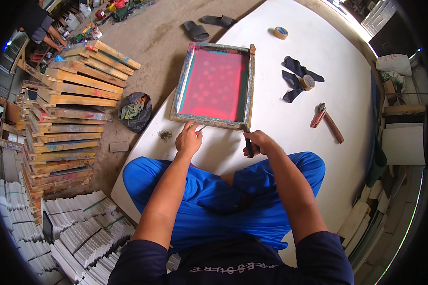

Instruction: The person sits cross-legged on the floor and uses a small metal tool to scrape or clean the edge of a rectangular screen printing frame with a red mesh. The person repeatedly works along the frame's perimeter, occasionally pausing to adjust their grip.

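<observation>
Dark shirt [233,263]: worn with blue trousers [209,202]
Left grip [189,141]: closed around partly red tool [198,133]
Right grip [259,144]: holding black tool [249,147]
Framed screen [216,85]: red, just beyond both

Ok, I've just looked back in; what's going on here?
A person sits cross-legged on a white surface, working at the near edge of a wooden frame with a pink screen. The left hand holds a slim tool; the right hand grips a black tool. Whether either tool touches the frame is unclear. A pile of dark bits lies by the left hand.
</observation>
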The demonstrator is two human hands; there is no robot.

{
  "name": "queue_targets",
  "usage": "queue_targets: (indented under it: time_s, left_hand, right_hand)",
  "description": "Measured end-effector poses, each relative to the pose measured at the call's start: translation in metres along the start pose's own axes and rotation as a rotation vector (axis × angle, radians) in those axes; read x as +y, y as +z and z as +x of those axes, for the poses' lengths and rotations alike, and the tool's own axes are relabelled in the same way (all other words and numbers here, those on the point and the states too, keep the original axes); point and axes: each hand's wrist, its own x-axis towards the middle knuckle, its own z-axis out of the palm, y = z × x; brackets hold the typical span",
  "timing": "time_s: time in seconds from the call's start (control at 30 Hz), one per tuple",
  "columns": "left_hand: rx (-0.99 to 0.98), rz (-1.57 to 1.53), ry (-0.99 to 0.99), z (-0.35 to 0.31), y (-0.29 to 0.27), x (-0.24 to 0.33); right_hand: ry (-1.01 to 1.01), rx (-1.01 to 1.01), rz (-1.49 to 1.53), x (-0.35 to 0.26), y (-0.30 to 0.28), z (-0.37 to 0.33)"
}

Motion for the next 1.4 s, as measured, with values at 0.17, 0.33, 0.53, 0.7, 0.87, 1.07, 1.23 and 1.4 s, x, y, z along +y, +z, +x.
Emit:
queue_targets:
  time_s: [0.17, 0.33, 0.53, 0.7, 0.87, 1.07, 1.23, 1.4]
  left_hand:
    - [-0.033, 0.12, 0.03, 0.0, -0.007, 0.012]
    - [-0.136, 0.183, 0.093, 0.005, -0.003, 0.012]
    - [-0.192, 0.274, 0.118, 0.006, -0.001, 0.019]
    - [-0.177, 0.253, 0.134, 0.008, 0.005, 0.012]
    - [-0.174, 0.249, 0.135, 0.007, 0.005, 0.009]
    - [-0.212, 0.263, 0.086, 0.007, -0.005, 0.023]
    - [-0.177, 0.222, 0.107, 0.009, 0.002, 0.014]
    - [-0.142, 0.096, 0.112, 0.007, -0.005, 0.016]
  right_hand:
    - [0.107, -0.019, -0.08, -0.023, -0.009, -0.006]
    - [0.121, 0.001, -0.162, -0.034, -0.007, -0.005]
    - [0.063, 0.098, -0.142, -0.022, -0.007, 0.015]
    - [-0.043, 0.235, -0.129, -0.003, 0.007, 0.016]
    - [-0.206, 0.369, -0.254, 0.014, 0.031, 0.006]
    - [-0.268, 0.706, -0.487, 0.037, 0.051, 0.024]
    - [-0.374, 0.74, -0.484, 0.045, 0.057, 0.023]
    - [-0.429, 0.767, -0.517, 0.042, 0.065, 0.005]
